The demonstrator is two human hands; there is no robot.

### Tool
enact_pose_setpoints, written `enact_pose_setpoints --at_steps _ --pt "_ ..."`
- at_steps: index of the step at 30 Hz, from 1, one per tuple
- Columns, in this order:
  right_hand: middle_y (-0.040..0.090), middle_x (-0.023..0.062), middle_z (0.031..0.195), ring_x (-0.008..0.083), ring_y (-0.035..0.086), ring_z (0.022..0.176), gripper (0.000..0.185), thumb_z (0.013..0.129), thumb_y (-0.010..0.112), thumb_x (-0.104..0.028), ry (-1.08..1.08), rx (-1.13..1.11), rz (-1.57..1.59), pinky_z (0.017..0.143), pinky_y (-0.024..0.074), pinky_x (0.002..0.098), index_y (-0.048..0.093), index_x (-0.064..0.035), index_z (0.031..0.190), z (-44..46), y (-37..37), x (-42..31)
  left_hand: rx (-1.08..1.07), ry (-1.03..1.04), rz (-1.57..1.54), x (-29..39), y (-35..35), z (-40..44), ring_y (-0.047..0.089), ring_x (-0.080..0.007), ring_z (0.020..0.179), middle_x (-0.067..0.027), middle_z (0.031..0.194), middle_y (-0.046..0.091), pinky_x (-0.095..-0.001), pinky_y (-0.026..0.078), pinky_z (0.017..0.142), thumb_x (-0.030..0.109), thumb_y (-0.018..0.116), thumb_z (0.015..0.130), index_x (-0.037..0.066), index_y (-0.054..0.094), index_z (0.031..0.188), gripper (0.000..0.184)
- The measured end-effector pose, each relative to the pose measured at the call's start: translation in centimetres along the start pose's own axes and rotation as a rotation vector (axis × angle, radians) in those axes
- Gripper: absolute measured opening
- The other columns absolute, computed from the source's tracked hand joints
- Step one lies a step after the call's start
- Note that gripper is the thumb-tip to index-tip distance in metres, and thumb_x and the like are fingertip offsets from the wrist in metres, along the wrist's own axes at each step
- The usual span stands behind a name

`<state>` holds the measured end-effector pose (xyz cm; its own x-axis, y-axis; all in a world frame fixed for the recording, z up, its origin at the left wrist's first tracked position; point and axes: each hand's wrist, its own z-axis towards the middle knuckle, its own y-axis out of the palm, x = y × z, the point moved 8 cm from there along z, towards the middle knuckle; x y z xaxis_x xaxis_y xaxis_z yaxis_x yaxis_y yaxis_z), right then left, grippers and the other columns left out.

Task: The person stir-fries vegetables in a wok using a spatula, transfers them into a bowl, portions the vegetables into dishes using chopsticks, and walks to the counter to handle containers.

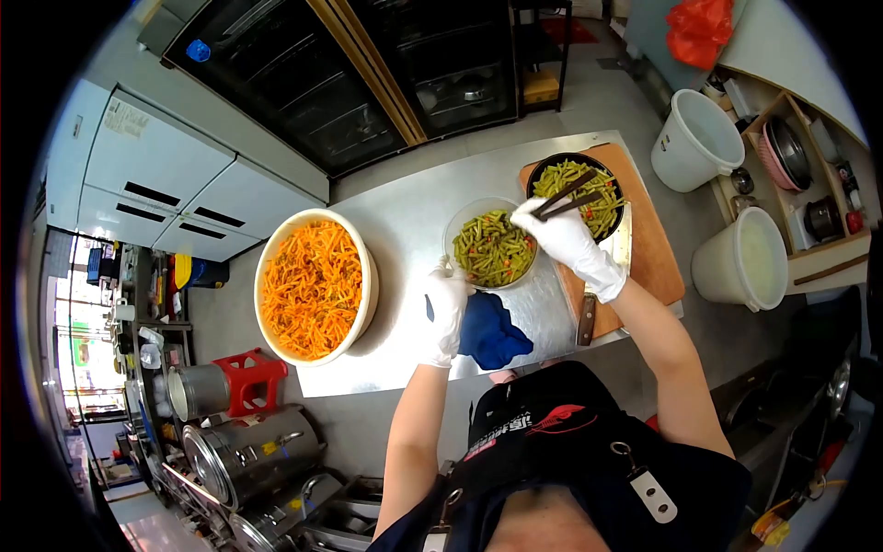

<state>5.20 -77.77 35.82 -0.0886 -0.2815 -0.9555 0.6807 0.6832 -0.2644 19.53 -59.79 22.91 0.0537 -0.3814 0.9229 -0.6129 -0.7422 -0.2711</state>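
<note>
My right hand, in a white glove, is closed round a pair of dark chopsticks. Their tips are over a black bowl of cut green beans. To its left stands a clear bowl, also holding green beans with small red bits. My left hand, gloved too, has its fingers pinched at the near left rim of this clear bowl. Beside the left hand lies a dark blue cloth.
A large cream tub of orange shredded food stands on the left of the steel table. Under the black bowl is a wooden board with a cleaver. White buckets stand on the floor at right.
</note>
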Motion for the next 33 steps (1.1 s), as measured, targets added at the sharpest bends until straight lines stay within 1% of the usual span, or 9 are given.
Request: enact_pose_setpoints --at_steps 10,14,21,25,27,28,30,31,33 --pt "0.068 0.0058 0.086 0.0130 0.063 0.082 0.011 0.086 0.062 -0.008 -0.093 0.110 0.137 0.076 0.0488 0.0250 0.066 0.0009 0.090 -6.5 -4.2 -4.0 0.007 -0.152 -0.257 -2.3 2.2 -2.8 0.056 -0.0119 0.049 -0.0068 0.068 0.062 -0.0227 0.048 0.046 -0.002 0.049 0.088 -0.005 0.021 0.144 0.062" --pt "0.068 0.0064 0.088 0.0129 0.062 0.080 0.011 0.086 0.060 -0.003 0.009 0.213 0.137 0.075 0.0496 0.0253 0.067 0.0030 0.091 -9.4 -6.6 -3.1 -0.004 -0.099 -0.545 -2.5 4.0 -5.8 0.061 -0.0163 0.056 -0.0101 0.078 0.063 -0.0263 0.055 0.052 -0.004 0.051 0.091 -0.003 0.037 0.134 0.046" --pt "0.067 0.0108 0.096 0.0159 0.063 0.085 0.023 0.094 0.056 -0.015 -0.049 0.592 0.320 0.079 0.0510 0.0274 0.064 0.0057 0.101 -12.1 -12.3 -3.1 -0.007 -0.140 -0.664 -3.4 6.2 -9.8 0.064 -0.0183 0.061 -0.0138 0.086 0.064 -0.0274 0.057 0.057 -0.007 0.049 0.091 0.001 0.034 0.134 0.047" --pt "0.064 0.0105 0.096 0.0165 0.061 0.085 0.025 0.095 0.054 -0.017 -0.120 0.607 0.561 0.076 0.0512 0.0292 0.062 0.0060 0.099 -12.7 -13.2 -3.2 -0.102 -0.155 -0.698 -3.4 7.8 -11.7 0.064 -0.0170 0.064 -0.0117 0.084 0.061 -0.0278 0.059 0.060 -0.009 0.048 0.090 0.001 0.021 0.140 0.058" --pt "0.063 0.0095 0.094 0.0163 0.061 0.084 0.021 0.095 0.052 -0.013 -0.047 0.557 0.515 0.075 0.0501 0.0287 0.062 0.0061 0.095 -12.4 -12.1 -2.4 -0.132 -0.110 -0.654 -3.8 8.0 -12.1 0.065 -0.0159 0.066 -0.0101 0.082 0.061 -0.0268 0.058 0.060 -0.007 0.051 0.090 0.002 0.022 0.140 0.058" --pt "0.063 0.0085 0.092 0.0157 0.060 0.082 0.018 0.093 0.049 -0.006 -0.030 0.574 0.213 0.075 0.0490 0.0276 0.061 0.0066 0.092 -12.5 -11.8 -3.0 -0.150 -0.125 -0.615 -4.3 8.0 -12.1 0.064 -0.0149 0.066 -0.0093 0.082 0.061 -0.0253 0.056 0.058 -0.004 0.054 0.090 0.002 0.023 0.140 0.059" --pt "0.062 0.0082 0.094 0.0148 0.060 0.080 0.018 0.092 0.046 -0.004 -0.009 0.564 0.241 0.075 0.0483 0.0272 0.061 0.0065 0.090 -12.6 -10.3 -3.7 -0.093 -0.161 -0.527 -5.6 6.7 -12.1 0.063 -0.0148 0.062 -0.0067 0.076 0.061 -0.0221 0.052 0.053 0.007 0.059 0.091 -0.001 0.030 0.138 0.056" --pt "0.061 0.0083 0.095 0.0147 0.060 0.080 0.019 0.093 0.046 -0.005 -0.005 0.545 0.269 0.075 0.0484 0.0273 0.061 0.0061 0.089 -12.4 -9.5 -4.0 -0.048 -0.177 -0.469 -5.9 5.5 -12.5 0.063 -0.0147 0.071 -0.0078 0.082 0.060 -0.0237 0.052 0.059 0.011 0.062 0.090 -0.002 0.031 0.140 0.060" --pt "0.060 0.0102 0.094 0.0153 0.060 0.079 0.019 0.094 0.044 -0.005 -0.061 0.445 0.217 0.071 0.0488 0.0276 0.057 0.0058 0.086 -11.2 -7.2 -5.6 0.119 0.257 0.157 -6.2 2.8 -12.3 0.061 -0.0178 0.083 -0.0131 0.098 0.056 -0.0294 0.051 0.069 0.014 0.067 0.085 -0.002 0.038 0.136 0.061"
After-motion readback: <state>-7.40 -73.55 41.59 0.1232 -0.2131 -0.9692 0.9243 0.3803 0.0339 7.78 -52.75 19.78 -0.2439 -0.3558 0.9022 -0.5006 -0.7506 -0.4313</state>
